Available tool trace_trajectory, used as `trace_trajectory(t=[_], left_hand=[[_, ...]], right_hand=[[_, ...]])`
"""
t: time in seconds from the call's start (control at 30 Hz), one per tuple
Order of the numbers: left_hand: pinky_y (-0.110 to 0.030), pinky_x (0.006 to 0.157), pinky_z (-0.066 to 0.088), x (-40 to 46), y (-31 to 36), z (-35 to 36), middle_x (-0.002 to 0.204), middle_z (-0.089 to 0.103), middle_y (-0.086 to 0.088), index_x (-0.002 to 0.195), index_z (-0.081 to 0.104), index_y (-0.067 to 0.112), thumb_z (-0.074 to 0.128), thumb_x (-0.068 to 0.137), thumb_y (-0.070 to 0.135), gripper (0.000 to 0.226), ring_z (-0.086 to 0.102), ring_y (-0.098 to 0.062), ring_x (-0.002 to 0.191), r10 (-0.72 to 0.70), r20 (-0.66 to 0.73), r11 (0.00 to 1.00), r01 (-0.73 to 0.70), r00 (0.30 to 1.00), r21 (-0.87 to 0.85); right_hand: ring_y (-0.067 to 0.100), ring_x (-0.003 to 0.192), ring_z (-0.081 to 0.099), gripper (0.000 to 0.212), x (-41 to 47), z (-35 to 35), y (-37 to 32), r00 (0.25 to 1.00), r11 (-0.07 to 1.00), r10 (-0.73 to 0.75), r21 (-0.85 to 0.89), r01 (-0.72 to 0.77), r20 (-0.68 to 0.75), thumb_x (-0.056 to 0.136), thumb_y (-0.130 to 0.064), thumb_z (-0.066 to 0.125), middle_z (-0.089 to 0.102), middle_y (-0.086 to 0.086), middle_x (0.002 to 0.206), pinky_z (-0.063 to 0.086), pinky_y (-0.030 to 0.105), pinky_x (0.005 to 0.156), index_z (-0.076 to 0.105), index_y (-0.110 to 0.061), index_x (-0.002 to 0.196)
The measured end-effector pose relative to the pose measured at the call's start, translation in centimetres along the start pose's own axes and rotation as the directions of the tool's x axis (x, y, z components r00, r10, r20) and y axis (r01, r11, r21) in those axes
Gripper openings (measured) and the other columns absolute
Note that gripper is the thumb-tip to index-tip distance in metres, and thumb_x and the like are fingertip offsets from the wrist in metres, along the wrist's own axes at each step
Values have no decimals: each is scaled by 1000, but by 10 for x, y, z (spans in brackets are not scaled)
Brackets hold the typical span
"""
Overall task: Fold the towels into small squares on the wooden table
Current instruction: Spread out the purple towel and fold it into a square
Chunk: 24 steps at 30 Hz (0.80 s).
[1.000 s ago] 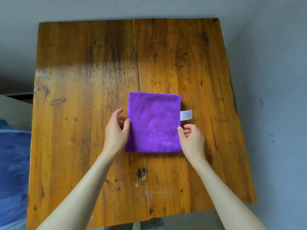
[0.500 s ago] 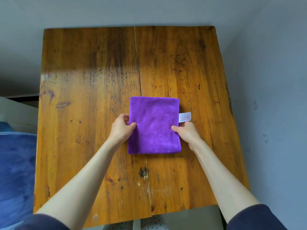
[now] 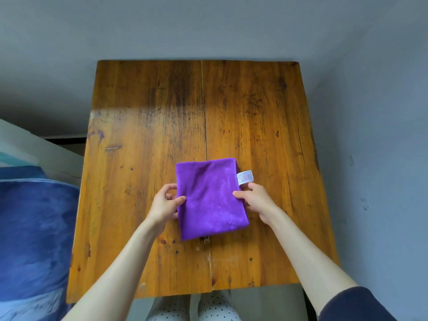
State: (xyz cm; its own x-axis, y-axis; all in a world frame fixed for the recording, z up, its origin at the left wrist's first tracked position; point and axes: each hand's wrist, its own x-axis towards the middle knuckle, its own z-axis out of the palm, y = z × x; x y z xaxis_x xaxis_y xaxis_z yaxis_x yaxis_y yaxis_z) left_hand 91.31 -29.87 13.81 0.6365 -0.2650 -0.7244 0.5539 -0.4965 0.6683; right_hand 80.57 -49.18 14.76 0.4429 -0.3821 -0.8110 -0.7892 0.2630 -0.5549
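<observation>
A: How are the fingers [image 3: 179,200] engaged?

B: The side edges of the purple towel [image 3: 209,198] are pinched, the left edge by the left hand [image 3: 165,205] and the right edge by the right hand [image 3: 254,199], thumbs on top. The towel is located just below the centre of the frame, on the wooden table [image 3: 143,158].

A: How is the towel expected to handle?

B: It is judged soft, light and limp. It should be gripped at edges or corners, so that stacked layers are kept aligned. A white label [image 3: 245,177] projects from the right edge.

A: Are containers present?

B: None is seen. Blue fabric [image 3: 34,228] is visible at lower left.
</observation>
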Motion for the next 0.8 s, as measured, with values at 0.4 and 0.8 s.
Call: trace_trajectory(t=[0.4, 0.8], left_hand=[[-28, 63, 49, -119, 4, -100, 97, 50, -3, 113, 53, 20, 60, 89, 8, 28, 56, -14, 85, 38, -226, 950, -105, 973, -293], [-22, 51, 50, -279, -119, -267, 90, 53, -4, 111, 52, 15, 56, 89, 3, 25, 55, -12, 70, -20, -595, 806, -340, 803, -485]], right_hand=[[11, 74, 58, 21, -89, 61, -69, 935, 975, -185, -64, 213, 302, 87, -10, 61, 64, -1, 91, 49, 26, 67, 57, -15, 107], [13, 70, 53, 8, -227, 280, -74, 704, 786, -255, -282, 550, 663, 87, -15, 60, 59, 0, 85, 43, 25, 63, 57, -22, 88]])
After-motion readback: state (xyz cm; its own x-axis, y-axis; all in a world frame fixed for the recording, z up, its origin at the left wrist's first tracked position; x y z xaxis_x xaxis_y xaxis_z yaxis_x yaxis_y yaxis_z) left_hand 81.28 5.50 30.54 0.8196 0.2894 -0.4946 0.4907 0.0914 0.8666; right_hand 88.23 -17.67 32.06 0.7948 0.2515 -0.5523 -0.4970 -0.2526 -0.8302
